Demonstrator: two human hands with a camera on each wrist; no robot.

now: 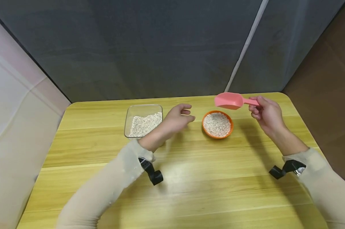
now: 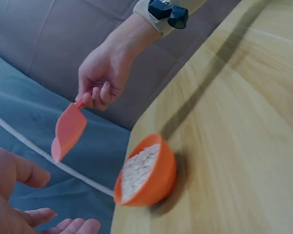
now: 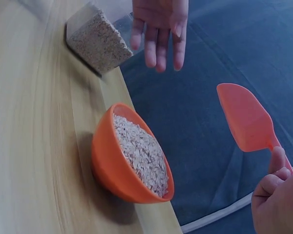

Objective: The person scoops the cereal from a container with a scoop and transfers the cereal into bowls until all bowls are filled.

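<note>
Right hand [image 1: 266, 115] grasps pink scoop [image 1: 229, 100] by its handle, fingers curled round it. Scoop held in the air, above and just behind orange bowl [image 1: 217, 124]; long axis roughly level, scoop mouth pointing toward the person's left, handle end hidden in the grip. Scoop's inside not visible. Bowl holds oats, standing on worktop [image 1: 189, 178]. Left hand [image 1: 178, 118] released, fingers relaxed, hovering between bowl and clear container [image 1: 143, 121] of oats, touching neither.
</note>
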